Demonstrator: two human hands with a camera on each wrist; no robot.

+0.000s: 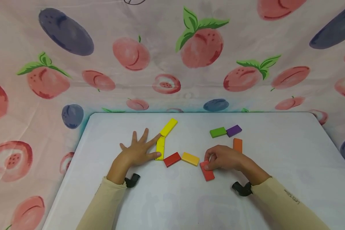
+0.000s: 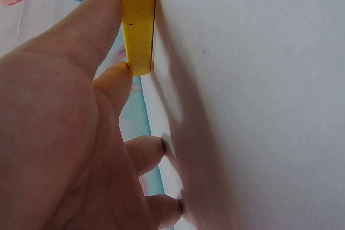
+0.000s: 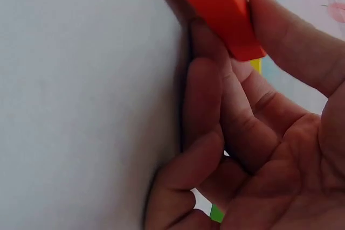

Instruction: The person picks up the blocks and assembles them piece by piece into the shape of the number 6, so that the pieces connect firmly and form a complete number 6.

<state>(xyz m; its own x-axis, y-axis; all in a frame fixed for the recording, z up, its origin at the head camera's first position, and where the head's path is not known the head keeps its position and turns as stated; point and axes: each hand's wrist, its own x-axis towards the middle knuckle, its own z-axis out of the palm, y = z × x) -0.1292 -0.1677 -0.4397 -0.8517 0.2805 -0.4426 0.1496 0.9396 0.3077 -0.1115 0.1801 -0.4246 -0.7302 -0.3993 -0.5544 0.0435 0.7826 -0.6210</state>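
Observation:
My right hand (image 1: 225,157) pinches a light red block (image 1: 208,174) between thumb and fingers. In the right wrist view that red block (image 3: 221,12) looks tilted, with the thumb on one side and curled fingers under the other. My left hand (image 1: 136,152) is spread out on the left, its thumb and index finger touching a yellow block (image 1: 160,147). A second yellow block (image 1: 169,127) meets its far end at an angle. From its near end a dark red block (image 1: 172,159) and an orange-yellow block (image 1: 190,158) run rightward toward the held block.
Behind my right hand lies an orange block (image 1: 237,145), partly covered. Farther back, a green block (image 1: 218,132) and a purple block (image 1: 234,130) touch at their ends. All rest on a white table (image 1: 172,204), with a fruit-print cloth (image 1: 161,57) behind it.

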